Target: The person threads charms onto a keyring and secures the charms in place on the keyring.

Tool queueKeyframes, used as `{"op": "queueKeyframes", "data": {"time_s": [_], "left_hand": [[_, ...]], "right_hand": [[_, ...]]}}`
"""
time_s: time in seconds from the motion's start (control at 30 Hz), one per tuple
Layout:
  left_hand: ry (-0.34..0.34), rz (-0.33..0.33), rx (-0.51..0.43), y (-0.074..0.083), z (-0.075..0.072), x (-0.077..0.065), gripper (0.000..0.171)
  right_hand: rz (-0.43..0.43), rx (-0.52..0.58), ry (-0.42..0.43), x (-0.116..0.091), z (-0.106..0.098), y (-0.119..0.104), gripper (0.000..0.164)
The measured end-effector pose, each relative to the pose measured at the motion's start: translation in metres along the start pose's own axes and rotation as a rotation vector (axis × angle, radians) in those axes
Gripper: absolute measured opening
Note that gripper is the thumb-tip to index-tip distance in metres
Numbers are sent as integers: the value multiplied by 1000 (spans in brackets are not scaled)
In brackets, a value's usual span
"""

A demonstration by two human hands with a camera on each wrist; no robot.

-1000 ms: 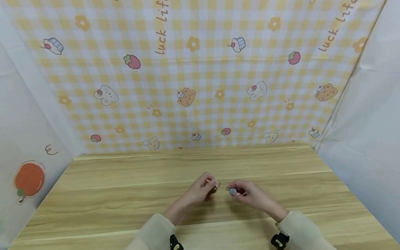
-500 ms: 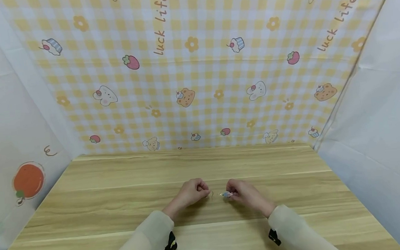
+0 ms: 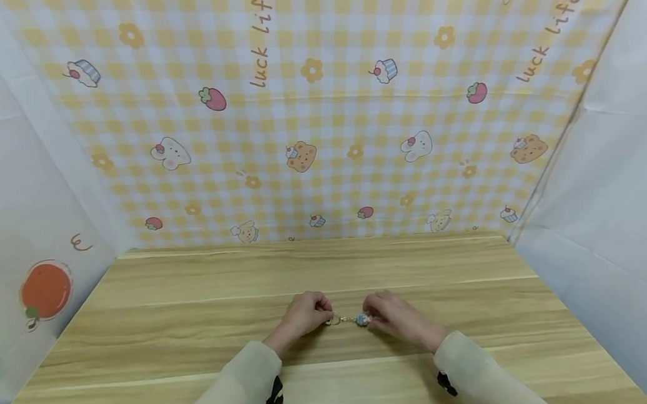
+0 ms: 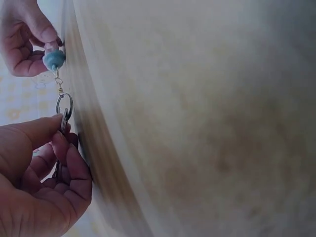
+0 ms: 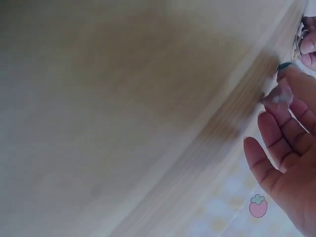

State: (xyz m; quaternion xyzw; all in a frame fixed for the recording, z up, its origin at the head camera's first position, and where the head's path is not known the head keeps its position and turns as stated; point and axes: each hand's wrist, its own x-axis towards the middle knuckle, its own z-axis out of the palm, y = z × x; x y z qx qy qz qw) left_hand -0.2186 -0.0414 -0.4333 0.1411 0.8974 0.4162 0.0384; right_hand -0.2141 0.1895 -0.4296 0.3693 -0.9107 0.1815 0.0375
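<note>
A keychain spans the gap between my two hands over the wooden table, its short gold chain [image 3: 347, 319] drawn out in a line. My left hand [image 3: 303, 315] pinches the ring end between thumb and forefinger. The left wrist view shows a metal ring [image 4: 71, 103] there, with a thin flat metal piece [image 4: 63, 121] hooked on it and mostly hidden by the fingers. At the other end, my right hand [image 3: 395, 317] holds the blue and pink charm [image 3: 362, 319]. In the right wrist view the charm's pink part [image 5: 280, 96] shows at the fingers.
The light wood tabletop [image 3: 194, 286] runs back to a yellow checked cloth [image 3: 317, 115] with cartoon prints. White cloth walls [image 3: 602, 164] stand at both sides. A black wrist strap [image 3: 273, 396] sits at the left sleeve.
Both hands have shifted left and lowered slightly toward the table. The ring and the charm, apart in view earlier, now show joined by the chain.
</note>
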Motion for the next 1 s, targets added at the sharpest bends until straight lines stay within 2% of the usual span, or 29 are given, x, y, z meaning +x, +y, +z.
{"op": "queueKeyframes", "data": {"time_s": [0.23,0.5,0.63,0.8,0.9,1.0], "left_hand": [[16,44,45,-3,-1,-1,9],[27,51,81,-5,-1,1,12],[29,55,109,-8,1,2,14],[24,48,141,-10,2,-1,15],[10,29,141,-10,-1,-3,14],[2,-2,152,-11,-8,-7,11]], "right_hand": [[2,-35,2,-4,0,1,4],[27,-79,37,-3,1,4,9],[43,-62,51,-6,2,6,13],[120,14,70,-16,0,10,28],[182,31,92,-26,-5,14,29],[237,2,134,-34,-10,18,28]]}}
